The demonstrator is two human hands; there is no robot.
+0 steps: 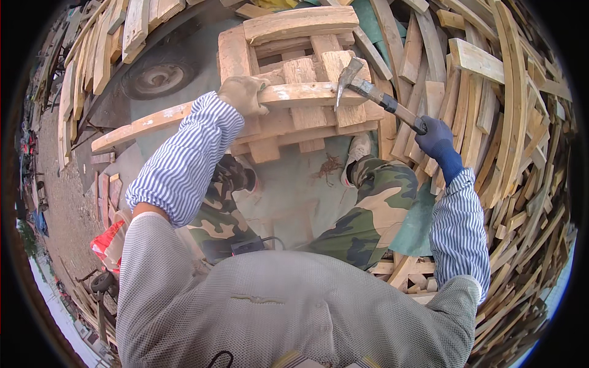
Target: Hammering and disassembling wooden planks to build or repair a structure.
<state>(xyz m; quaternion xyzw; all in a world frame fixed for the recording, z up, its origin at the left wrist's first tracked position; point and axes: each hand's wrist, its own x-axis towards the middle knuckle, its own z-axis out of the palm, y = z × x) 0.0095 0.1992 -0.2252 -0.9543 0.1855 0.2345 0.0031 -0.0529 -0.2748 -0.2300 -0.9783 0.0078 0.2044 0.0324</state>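
My left hand [244, 95], in a pale work glove, is closed around a long wooden plank [147, 121]. The plank lies crosswise on a stack of thick wooden blocks [300, 70] in front of me, its left end sticking out past the stack. In a dark blue glove, my right hand [438, 140] grips the lower handle of a claw hammer [388, 102]. The hammer's metal head is over the plank's right end; whether it touches the wood I cannot tell.
Loose timber [478, 110] is heaped along the right side, and more planks [136, 30] are piled at the far left above a wheel [156, 78]. Thin rusty-brown pieces [330, 167] lie on the ground between my feet. A red and white bag [110, 245] sits at the left.
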